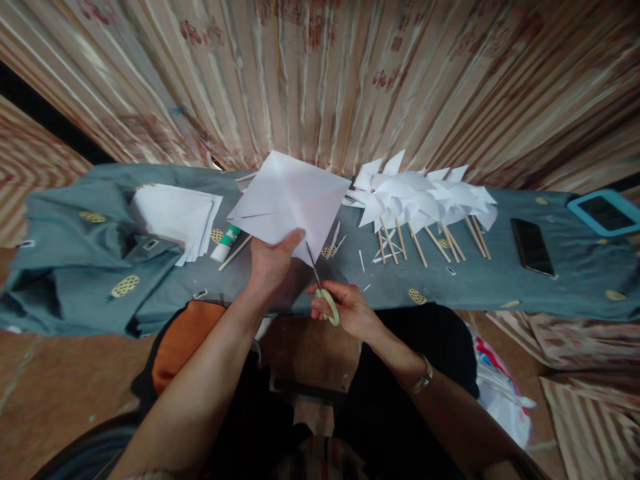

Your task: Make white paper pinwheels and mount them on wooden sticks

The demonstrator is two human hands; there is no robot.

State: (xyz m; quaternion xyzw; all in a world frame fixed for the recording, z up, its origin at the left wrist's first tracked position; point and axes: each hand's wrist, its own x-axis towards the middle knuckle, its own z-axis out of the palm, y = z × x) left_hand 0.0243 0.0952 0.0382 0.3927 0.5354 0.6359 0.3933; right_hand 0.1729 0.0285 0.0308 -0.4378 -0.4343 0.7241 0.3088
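Observation:
A square sheet of white paper [293,193] is held up over the table, one corner toward me. My left hand [273,260] grips its near edge, thumb on top and the other fingers hidden beneath. In my right hand [345,307] is a pair of scissors [327,307] with pale green handles. Their blades meet the paper at its near corner. A slit runs inward from the sheet's left corner. Under and beside the sheet lie a green and white glue stick [227,241] and a wooden stick [235,253].
A stack of white paper [175,217] lies left. Several paper pinwheels [420,197] on sticks lie right, near paper scraps [336,243]. Farther right are a dark phone [533,247] and a blue-framed device [607,212]. A grey cloth [400,287] covers the table; a curtain [310,87] hangs behind.

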